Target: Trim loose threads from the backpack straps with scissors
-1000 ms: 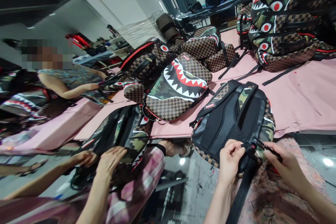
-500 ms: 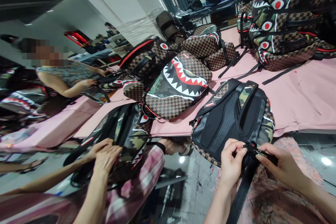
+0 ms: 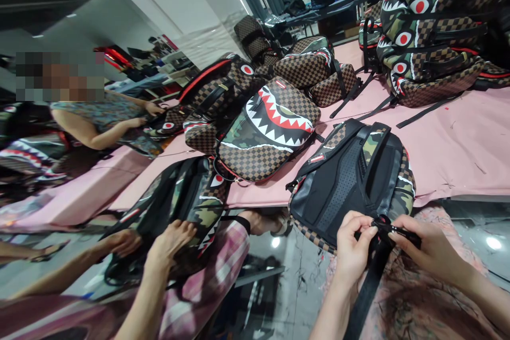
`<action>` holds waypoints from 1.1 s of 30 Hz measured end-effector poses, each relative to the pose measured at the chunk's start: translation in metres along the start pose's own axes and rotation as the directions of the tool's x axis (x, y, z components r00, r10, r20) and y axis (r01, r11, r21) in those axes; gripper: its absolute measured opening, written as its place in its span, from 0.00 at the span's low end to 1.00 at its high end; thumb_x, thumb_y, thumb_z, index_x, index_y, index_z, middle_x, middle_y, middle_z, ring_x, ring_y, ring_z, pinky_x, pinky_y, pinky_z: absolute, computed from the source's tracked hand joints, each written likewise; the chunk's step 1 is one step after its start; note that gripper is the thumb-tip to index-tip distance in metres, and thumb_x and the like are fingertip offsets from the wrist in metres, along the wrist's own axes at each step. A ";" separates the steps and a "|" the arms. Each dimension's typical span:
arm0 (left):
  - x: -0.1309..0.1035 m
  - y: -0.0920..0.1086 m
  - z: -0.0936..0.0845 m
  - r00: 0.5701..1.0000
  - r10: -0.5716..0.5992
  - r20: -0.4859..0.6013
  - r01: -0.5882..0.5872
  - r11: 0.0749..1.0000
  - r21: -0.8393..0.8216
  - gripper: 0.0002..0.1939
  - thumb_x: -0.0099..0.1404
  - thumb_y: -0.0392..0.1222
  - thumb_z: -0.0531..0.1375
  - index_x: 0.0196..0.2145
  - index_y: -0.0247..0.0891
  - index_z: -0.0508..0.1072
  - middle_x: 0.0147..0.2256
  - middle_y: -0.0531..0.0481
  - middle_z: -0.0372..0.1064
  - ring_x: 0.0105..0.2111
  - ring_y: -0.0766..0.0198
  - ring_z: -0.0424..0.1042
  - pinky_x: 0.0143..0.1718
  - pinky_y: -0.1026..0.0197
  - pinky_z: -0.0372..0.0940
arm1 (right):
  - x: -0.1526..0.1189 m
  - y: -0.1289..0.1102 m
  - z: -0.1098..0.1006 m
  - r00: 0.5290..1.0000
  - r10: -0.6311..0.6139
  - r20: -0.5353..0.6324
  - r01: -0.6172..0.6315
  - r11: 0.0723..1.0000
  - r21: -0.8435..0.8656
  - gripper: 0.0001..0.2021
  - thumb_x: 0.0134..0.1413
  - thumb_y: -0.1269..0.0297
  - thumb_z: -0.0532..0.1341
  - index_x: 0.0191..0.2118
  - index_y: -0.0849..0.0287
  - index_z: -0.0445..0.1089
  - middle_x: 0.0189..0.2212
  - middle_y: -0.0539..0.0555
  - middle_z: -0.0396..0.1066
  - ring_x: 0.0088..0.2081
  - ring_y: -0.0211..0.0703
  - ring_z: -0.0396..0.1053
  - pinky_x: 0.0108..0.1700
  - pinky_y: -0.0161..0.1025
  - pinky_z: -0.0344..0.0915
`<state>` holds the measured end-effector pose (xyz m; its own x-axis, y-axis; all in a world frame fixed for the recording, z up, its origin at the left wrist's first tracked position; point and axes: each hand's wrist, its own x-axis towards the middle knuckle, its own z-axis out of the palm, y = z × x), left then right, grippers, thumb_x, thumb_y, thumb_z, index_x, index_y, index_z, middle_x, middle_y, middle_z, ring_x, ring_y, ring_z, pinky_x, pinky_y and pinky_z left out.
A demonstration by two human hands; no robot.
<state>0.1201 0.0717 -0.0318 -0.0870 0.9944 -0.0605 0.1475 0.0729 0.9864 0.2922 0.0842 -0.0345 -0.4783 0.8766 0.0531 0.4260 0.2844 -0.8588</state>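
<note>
Both hands, left (image 3: pixel 353 247) and right (image 3: pixel 428 249), pinch the black strap (image 3: pixel 368 281) at the backpack (image 3: pixel 350 183).

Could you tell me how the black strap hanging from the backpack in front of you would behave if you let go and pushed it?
The black strap would probably flop: it hangs limp below the left hand and right hand. It looks thin and light. The backpack overhangs the pink table, so it might slide.

At the lower right of the frame, the left hand (image 3: pixel 353 247) and right hand (image 3: pixel 428 249) pinch a black strap (image 3: pixel 368 287) at the bottom edge of a backpack (image 3: pixel 353 180) lying on the pink table (image 3: pixel 458 143). At lower left, a co-worker's hands (image 3: pixel 169 247) press another backpack (image 3: pixel 183 207).
</note>
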 end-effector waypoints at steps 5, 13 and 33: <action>0.001 -0.002 -0.002 1.000 -0.014 0.005 0.014 1.000 0.003 0.04 0.55 0.37 0.58 0.26 0.34 0.72 0.28 0.50 0.59 0.29 0.66 0.59 0.31 0.64 0.55 | 0.000 0.000 0.002 0.999 0.026 -0.019 -0.025 0.997 0.069 0.11 0.58 0.58 0.50 0.33 0.57 0.64 0.24 0.50 0.66 0.27 0.38 0.62 0.29 0.33 0.58; 0.007 -0.015 -0.006 0.978 -0.202 0.047 0.207 0.966 -0.154 0.17 0.52 0.49 0.61 0.18 0.32 0.66 0.22 0.54 0.53 0.22 0.72 0.52 0.24 0.67 0.49 | 0.003 0.004 0.004 0.994 0.035 -0.103 -0.028 0.998 0.060 0.10 0.58 0.58 0.51 0.34 0.57 0.65 0.24 0.49 0.66 0.26 0.37 0.64 0.28 0.31 0.59; 0.009 -0.013 0.013 0.902 -0.407 -0.147 0.329 0.866 -0.378 0.25 0.46 0.54 0.62 0.14 0.36 0.52 0.15 0.60 0.42 0.18 0.75 0.40 0.20 0.67 0.38 | -0.013 0.013 0.027 0.883 -0.409 -0.229 0.173 0.739 -0.652 0.10 0.58 0.64 0.53 0.39 0.60 0.70 0.27 0.52 0.73 0.25 0.38 0.69 0.27 0.33 0.58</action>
<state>0.1302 0.0808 -0.0476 -0.2830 0.8557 -0.4331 -0.2730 0.3610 0.8917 0.2830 0.0657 -0.0604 -0.4205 0.7471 0.5148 0.7326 0.6143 -0.2931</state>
